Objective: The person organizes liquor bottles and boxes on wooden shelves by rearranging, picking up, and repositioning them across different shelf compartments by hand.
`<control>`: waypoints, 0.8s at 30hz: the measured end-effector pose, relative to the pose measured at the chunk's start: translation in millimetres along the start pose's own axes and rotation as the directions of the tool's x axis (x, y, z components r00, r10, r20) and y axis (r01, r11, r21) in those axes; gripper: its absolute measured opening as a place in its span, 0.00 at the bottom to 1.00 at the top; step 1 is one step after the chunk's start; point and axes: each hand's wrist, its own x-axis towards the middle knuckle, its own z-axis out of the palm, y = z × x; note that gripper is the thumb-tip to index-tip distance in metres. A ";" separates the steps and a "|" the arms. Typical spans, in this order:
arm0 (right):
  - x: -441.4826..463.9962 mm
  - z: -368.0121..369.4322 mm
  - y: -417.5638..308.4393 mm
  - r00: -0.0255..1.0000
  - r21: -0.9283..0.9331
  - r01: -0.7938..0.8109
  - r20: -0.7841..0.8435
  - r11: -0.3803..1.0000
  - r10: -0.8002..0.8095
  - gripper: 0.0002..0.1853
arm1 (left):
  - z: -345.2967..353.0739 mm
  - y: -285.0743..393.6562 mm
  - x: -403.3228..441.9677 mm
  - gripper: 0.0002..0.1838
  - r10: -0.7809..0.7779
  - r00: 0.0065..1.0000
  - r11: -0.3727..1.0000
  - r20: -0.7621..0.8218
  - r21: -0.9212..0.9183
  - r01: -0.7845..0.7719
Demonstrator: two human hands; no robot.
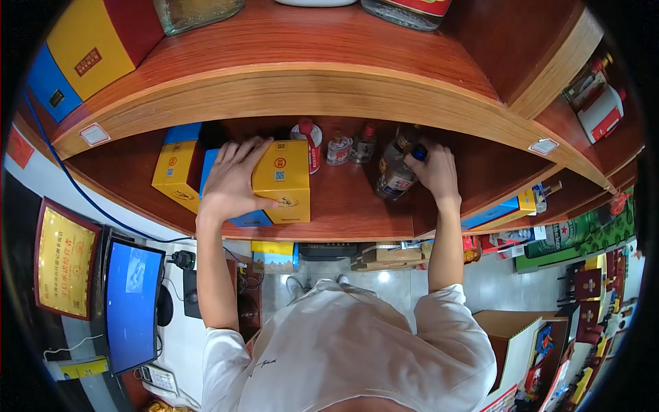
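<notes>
My left hand (pixel 235 180) is spread over a yellow-and-blue box (pixel 292 168) on the shelf, with fingers across its top and thumb along its front. A second yellow box (pixel 177 168) stands to the left of it. At the right, my right hand (pixel 439 172) grips a clear glass bottle (pixel 397 182) near its blue cap, and the bottle leans a little. Behind that one another bottle (pixel 405 141) is partly hidden. Two small bottles, one clear (pixel 338 150) and one red-capped (pixel 363 144), stand between the hands, beside a red-and-white container (pixel 314 147).
Above runs the wooden edge of the upper shelf (pixel 295 93), carrying a large yellow box (pixel 93 51) and glass jars. A monitor (pixel 134 302) stands on a white desk at the lower left. An open cardboard box (pixel 504 323) sits at the lower right.
</notes>
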 end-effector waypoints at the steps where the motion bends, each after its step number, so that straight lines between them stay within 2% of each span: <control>1: 0.5 -0.1 -0.6 1.000 0.007 -0.001 0.003 1.000 0.001 0.28 | 1.1 -0.2 -0.7 0.64 0.004 1.000 1.000 -0.009 0.015 -0.004; 7: -1.4 5.0 -2.1 0.997 -0.060 -0.050 -0.054 0.997 0.047 0.26 | 0.7 -3.4 -0.5 0.63 0.020 1.000 1.000 0.000 0.010 -0.020; 8: -0.8 10.3 3.9 0.997 -0.118 -0.075 -0.030 0.990 0.072 0.29 | 0.1 -3.1 -1.6 0.63 0.020 1.000 1.000 0.002 0.011 -0.020; 11: -3.9 -2.2 -15.6 0.987 -0.130 -0.150 0.036 0.980 0.156 0.31 | 1.2 -3.2 -3.0 0.63 0.007 1.000 1.000 0.001 0.010 -0.007; 12: -7.5 -14.5 -32.0 0.967 -0.155 -0.214 0.105 0.964 0.232 0.32 | -0.3 -2.4 -2.9 0.64 -0.004 1.000 1.000 0.025 0.001 0.004; 15: -22.7 -23.0 -57.4 0.995 -0.217 -0.040 -0.102 0.975 0.018 0.30 | 1.7 -2.9 -3.7 0.63 -0.005 1.000 1.000 0.022 0.029 0.004; 16: -24.1 -20.2 -68.0 0.974 -0.229 0.065 -0.197 0.971 -0.112 0.29 | 1.7 -3.3 -3.6 0.63 -0.006 1.000 1.000 0.029 0.023 0.005; 17: -20.4 -22.4 -83.2 0.989 -0.077 0.115 -0.081 0.990 -0.121 0.28 | 1.1 -2.9 -3.1 0.64 -0.013 1.000 1.000 0.026 0.025 0.012; 19: -7.8 -11.6 -123.1 0.979 0.139 -0.014 0.205 0.990 -0.015 0.28 | 0.0 -1.4 -2.8 0.64 -0.015 0.999 0.999 0.032 0.030 0.014; 21: 10.3 46.6 -120.0 0.958 0.139 0.229 0.142 0.964 -0.248 0.30 | -0.7 -0.7 -3.0 0.64 -0.010 0.999 1.000 0.033 0.030 0.009; 23: 43.3 121.2 -109.5 0.943 0.245 0.125 0.273 0.961 -0.193 0.36 | -0.2 -0.9 -4.3 0.65 0.000 0.999 1.000 0.034 0.023 0.000; 24: 54.2 133.8 -113.1 0.938 0.223 0.109 0.299 0.969 -0.175 0.37 | 0.8 -1.6 -4.4 0.65 0.004 0.999 1.000 0.032 0.018 -0.005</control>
